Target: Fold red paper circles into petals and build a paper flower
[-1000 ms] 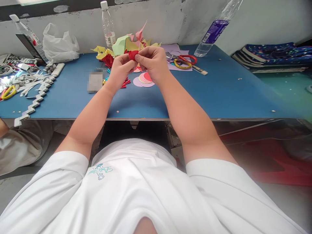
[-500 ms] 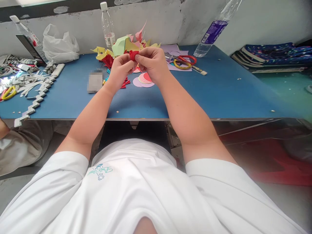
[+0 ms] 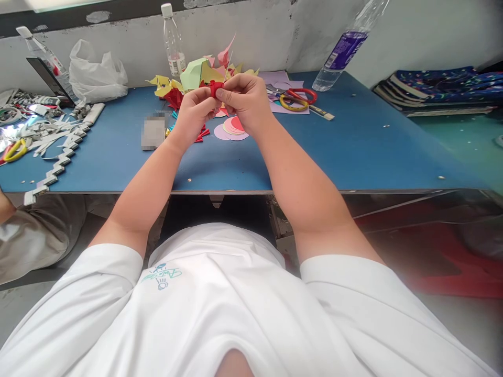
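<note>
My left hand (image 3: 193, 112) and my right hand (image 3: 244, 98) meet above the blue table (image 3: 353, 152), both pinched on a small red paper piece (image 3: 214, 88) held between the fingertips. Below the hands lies a stack of round paper discs (image 3: 232, 129) in pink and lilac, with small red folded bits (image 3: 202, 134) beside it. Behind the hands a heap of coloured paper scraps (image 3: 196, 73) in yellow, green, pink and red rests near the wall.
Scissors with red and yellow handles (image 3: 296, 98) lie on lilac paper at the right. Two clear bottles (image 3: 173, 42) (image 3: 346, 50) stand at the back. A white plastic bag (image 3: 96, 73) and silver folded paper strips (image 3: 58, 141) fill the left end. Another person's clothing (image 3: 27, 235) shows at far left.
Both hands have stayed almost in place, with only slight finger movement on the red paper piece. The view has shifted a little.
</note>
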`<control>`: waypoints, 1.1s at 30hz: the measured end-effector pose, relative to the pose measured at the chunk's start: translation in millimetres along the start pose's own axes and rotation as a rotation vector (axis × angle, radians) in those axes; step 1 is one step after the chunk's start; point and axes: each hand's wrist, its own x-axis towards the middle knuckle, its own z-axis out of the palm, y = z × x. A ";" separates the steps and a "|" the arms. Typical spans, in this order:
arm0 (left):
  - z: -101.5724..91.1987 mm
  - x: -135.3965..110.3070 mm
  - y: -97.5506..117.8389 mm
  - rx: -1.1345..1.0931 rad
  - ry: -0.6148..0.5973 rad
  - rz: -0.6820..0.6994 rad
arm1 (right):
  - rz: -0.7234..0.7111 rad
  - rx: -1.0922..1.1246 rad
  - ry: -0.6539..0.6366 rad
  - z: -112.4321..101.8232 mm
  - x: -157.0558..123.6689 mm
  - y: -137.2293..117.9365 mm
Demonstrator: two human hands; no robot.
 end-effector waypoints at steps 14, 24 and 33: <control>0.9 1.9 -1.2 0.020 0.005 -0.008 | 0.054 -0.016 -0.005 10.4 -11.6 -26.0; 0.0 1.6 -2.8 -0.026 -0.028 -0.003 | 0.029 -0.006 -0.003 11.6 -9.5 -27.0; -4.0 1.8 -5.1 -0.045 -0.093 -0.020 | 0.031 -0.022 0.006 12.3 -8.9 -28.7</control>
